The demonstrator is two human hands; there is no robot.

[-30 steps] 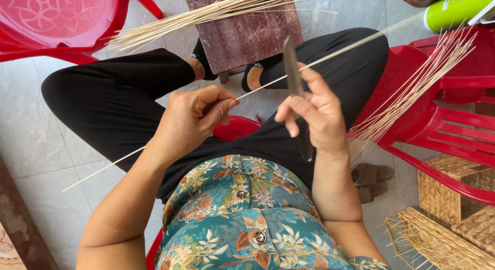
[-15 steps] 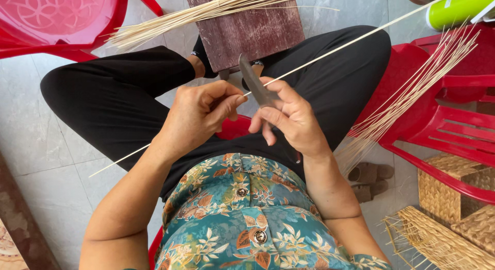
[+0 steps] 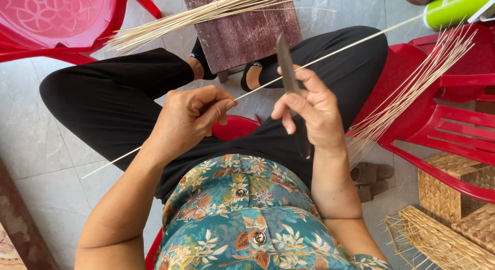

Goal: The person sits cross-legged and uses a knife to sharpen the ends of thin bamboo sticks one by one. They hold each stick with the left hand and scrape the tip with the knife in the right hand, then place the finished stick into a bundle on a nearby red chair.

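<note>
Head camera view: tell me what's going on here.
A seated person is working a long thin cane strip with a knife. The left hand pinches the strip in a closed grip, and it runs across the lap. The right hand holds the dark-bladed knife with its blade pointing up beside the strip. More strips lie in a bundle on a wooden stool ahead, and another bundle leans on a red plastic chair.

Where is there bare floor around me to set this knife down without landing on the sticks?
Bare grey tile floor lies on your left, between your knee and the pink chair. The right side is crowded: red chair loaded with sticks, sandals, woven baskets. The wooden stool ahead carries another bundle. Your right hand holds the knife.
</note>
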